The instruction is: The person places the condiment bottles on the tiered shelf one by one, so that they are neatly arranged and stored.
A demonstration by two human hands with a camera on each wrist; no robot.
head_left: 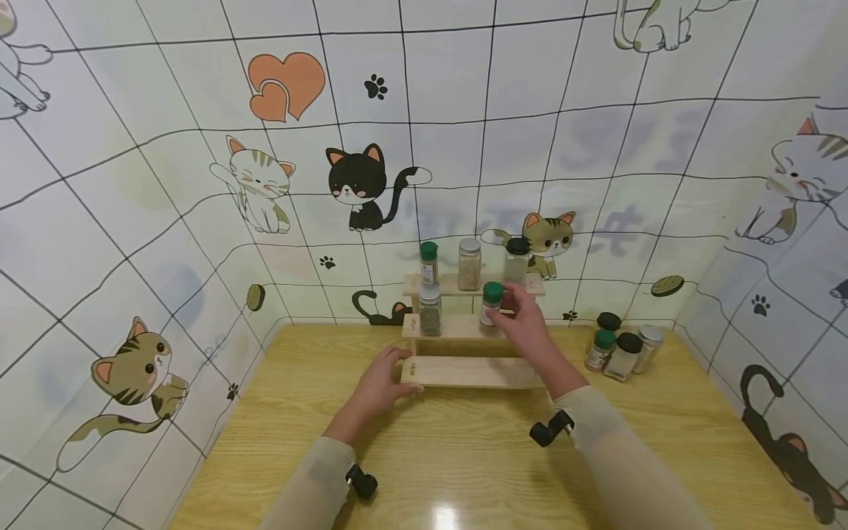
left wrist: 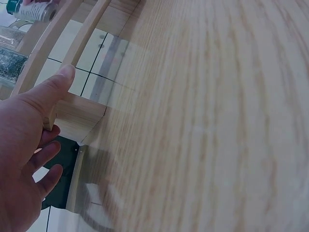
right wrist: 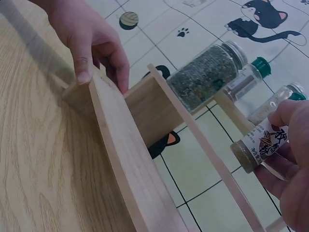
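Note:
A three-tier wooden spice rack (head_left: 470,372) stands on the table against the wall. My left hand (head_left: 380,383) grips the left end of its lowest shelf, the thumb at the front edge in the left wrist view. With thumb and fingers, my right hand (head_left: 528,322) holds a green-capped spice jar (right wrist: 263,145) with a printed label, at the right part of the middle shelf. The jar's base shows apart from the shelf edge in the right wrist view. On that shelf's left stands a silver-capped jar of dried herbs (head_left: 430,313).
The top shelf bears a green-capped jar (head_left: 429,266), a silver-capped jar (head_left: 470,266) and a black-capped jar (head_left: 516,263). Several more jars cluster on the table to the right, among them a black-capped one (head_left: 623,358). Cat-print cloth (head_left: 450,147) hangs behind and at both sides.

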